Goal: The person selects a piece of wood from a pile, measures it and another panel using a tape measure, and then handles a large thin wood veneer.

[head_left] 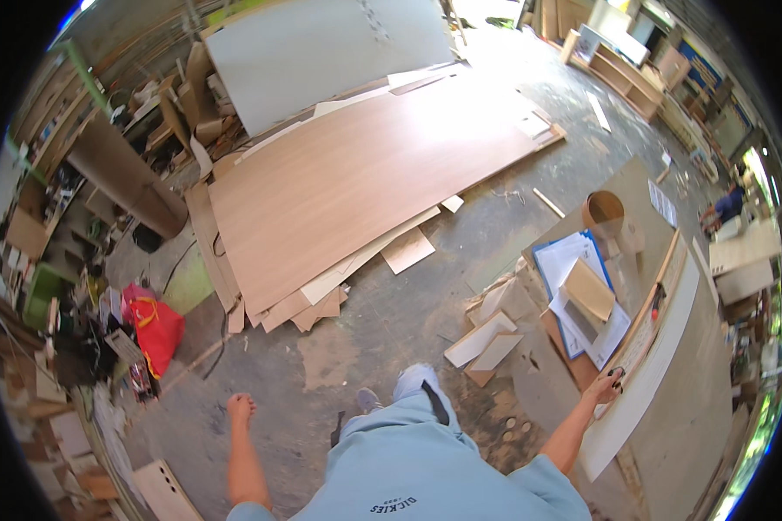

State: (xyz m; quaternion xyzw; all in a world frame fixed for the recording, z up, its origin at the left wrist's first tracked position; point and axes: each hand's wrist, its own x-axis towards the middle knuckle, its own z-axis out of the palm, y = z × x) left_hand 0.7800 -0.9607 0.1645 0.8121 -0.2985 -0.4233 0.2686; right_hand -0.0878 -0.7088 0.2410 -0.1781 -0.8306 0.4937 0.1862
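My left hand [241,406] hangs over the bare concrete floor, its fingers curled in with nothing visible in them. On the right, my right hand [603,387] is at the near edge of the workbench [699,373]. Its fingers close around a small dark thing that I cannot make out. Beside that hand a long white board [645,382] lies along the bench, with a narrow wooden strip [671,260] next to it. A red-and-black tool [657,300] rests farther up the strip. Left of it are a blue clipboard with papers [547,269] and a brown cardboard-coloured block [587,291].
A large wood-tone panel [347,174] lies on stacked sheets ahead, with a white panel [330,61] upright behind. Offcuts [487,343] lie near my feet. At left are a red bag [158,328] and a brown roll [126,178]. Another person [728,205] is far right.
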